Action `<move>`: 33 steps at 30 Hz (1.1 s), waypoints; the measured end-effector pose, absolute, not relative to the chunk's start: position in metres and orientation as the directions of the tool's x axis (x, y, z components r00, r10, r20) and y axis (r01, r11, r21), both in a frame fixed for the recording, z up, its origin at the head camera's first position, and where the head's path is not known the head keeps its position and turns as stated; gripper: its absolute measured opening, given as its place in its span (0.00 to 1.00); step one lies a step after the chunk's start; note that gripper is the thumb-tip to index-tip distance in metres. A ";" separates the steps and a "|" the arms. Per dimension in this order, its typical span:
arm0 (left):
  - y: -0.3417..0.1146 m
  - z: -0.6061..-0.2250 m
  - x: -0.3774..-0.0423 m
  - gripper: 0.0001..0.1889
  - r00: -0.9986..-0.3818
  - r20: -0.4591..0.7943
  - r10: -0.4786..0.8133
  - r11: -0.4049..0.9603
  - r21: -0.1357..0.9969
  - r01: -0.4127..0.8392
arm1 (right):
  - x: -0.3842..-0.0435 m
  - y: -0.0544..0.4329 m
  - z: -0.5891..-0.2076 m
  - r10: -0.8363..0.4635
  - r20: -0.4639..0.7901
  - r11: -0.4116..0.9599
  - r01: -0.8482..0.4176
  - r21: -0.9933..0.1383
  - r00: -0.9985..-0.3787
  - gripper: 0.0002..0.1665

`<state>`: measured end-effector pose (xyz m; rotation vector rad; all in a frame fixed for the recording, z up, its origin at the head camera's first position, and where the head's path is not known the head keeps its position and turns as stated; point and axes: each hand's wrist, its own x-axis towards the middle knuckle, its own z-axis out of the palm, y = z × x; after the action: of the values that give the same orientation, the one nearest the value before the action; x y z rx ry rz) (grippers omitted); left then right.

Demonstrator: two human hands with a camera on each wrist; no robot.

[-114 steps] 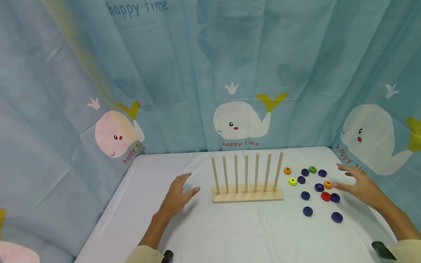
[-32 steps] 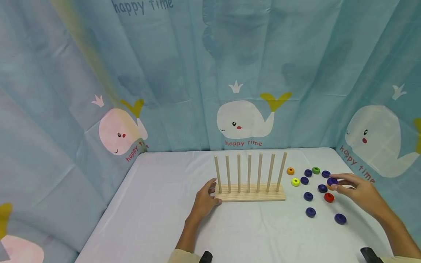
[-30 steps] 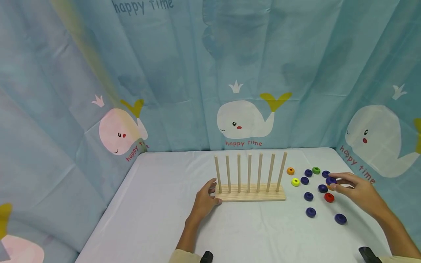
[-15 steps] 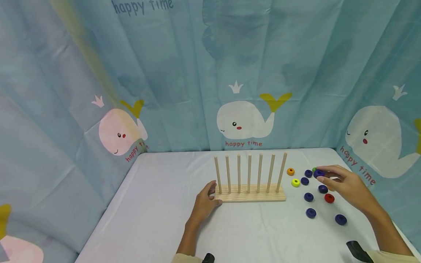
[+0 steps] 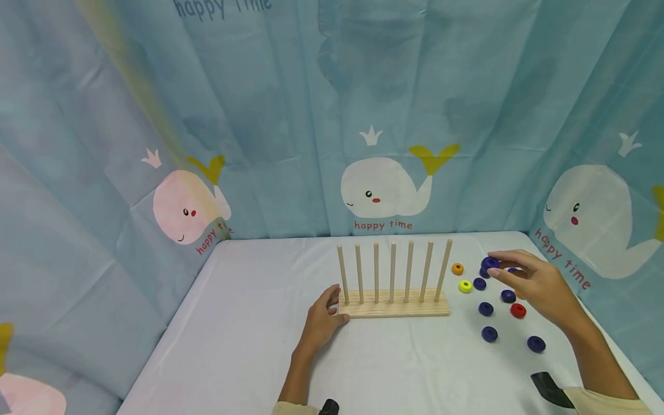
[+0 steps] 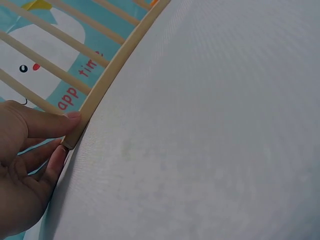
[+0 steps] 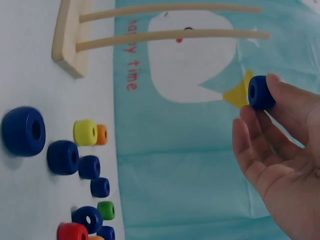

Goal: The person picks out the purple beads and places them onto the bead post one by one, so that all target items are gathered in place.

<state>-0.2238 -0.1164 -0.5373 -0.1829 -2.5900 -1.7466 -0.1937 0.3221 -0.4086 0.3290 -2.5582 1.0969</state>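
Observation:
A wooden rack (image 5: 394, 311) with a row of upright pegs stands on the table. My left hand (image 5: 320, 323) grips the left end of its base, thumb at the front edge and fingers behind, as the left wrist view also shows. Between thumb and fingertips, my right hand (image 5: 542, 288) pinches a dark blue bead (image 5: 490, 264) with a hole through it. That bead is held up in the air to the right of the pegs, its hole facing the rack in the right wrist view. All the pegs are bare.
Right of the rack lie several blue beads (image 5: 485, 309), a yellow bead (image 5: 465, 286), an orange bead (image 5: 457, 269) and a red bead (image 5: 517, 310). A green bead (image 7: 106, 210) is hidden behind the right hand in the head view. A whale-print curtain (image 5: 384, 86) hangs behind the white-covered table (image 5: 233, 317).
My left hand has moved right and taken hold of the rack's end. My right hand has picked up a blue bead from beside the red one and carried it up and left.

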 end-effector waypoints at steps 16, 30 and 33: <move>-0.118 -0.539 -0.224 0.39 -0.990 0.098 0.102 0.353 0.927 0.128 | -0.190 0.290 -0.386 -0.120 0.472 0.630 -0.435 -0.644 -0.873 0.25; -0.118 -0.538 -0.221 0.38 -0.994 0.078 0.081 0.366 0.925 0.103 | -0.192 0.268 -0.371 -0.175 0.510 0.590 -0.504 -0.630 -0.842 0.23; -0.118 -0.538 -0.221 0.38 -0.994 0.080 0.078 0.357 0.928 0.103 | -0.193 0.263 -0.368 -0.193 0.520 0.564 -0.528 -0.635 -0.832 0.24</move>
<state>-0.2210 -0.1185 -0.5380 -0.1719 -2.5700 -1.7603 -0.1927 0.2625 -0.3680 0.5849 -2.4068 1.1660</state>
